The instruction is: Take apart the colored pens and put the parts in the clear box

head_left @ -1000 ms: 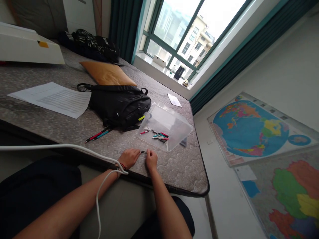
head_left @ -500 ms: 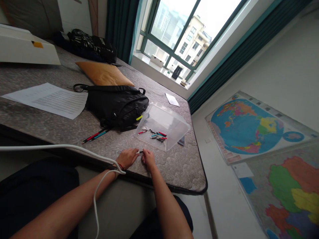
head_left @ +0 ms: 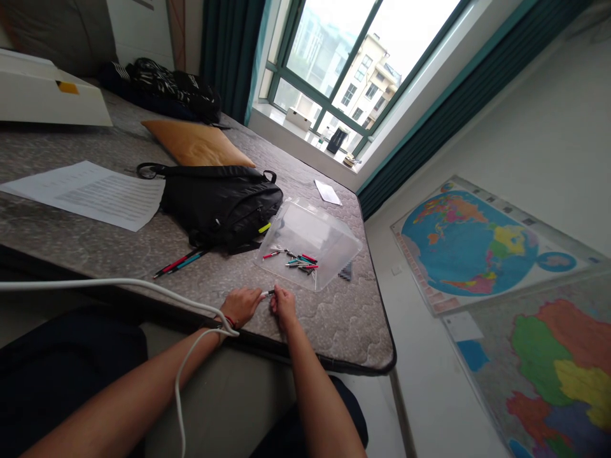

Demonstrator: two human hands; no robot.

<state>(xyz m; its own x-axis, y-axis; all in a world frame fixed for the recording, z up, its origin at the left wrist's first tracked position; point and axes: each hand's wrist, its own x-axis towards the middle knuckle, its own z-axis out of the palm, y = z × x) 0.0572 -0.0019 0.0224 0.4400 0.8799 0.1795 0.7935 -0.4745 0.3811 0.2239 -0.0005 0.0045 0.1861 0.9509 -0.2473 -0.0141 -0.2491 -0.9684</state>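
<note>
Near the front edge of the mattress, my left hand [head_left: 241, 306] and my right hand [head_left: 284, 301] meet at a small black-and-white pen [head_left: 268, 293]. Its pale end sits in the fingers of my left hand, its dark end in those of my right. Both hands are closed, and they hide part of the pen. Just beyond them stands a clear plastic box [head_left: 340, 254] with several red, teal, black and white pen parts [head_left: 303, 262] inside. To the left, a few long pens [head_left: 179, 263], red, teal and black, lie side by side.
A black backpack [head_left: 219, 203] lies left of the box, with a printed sheet [head_left: 90, 194] and an orange-brown envelope [head_left: 198, 144] around it. A white cable [head_left: 143, 282] loops across my left wrist. The mattress edge [head_left: 344, 366] runs close by my forearms.
The view has shifted slightly. Both hands keep their grip on the pen, and a little more of it shows between them. The box and long pens stay put.
</note>
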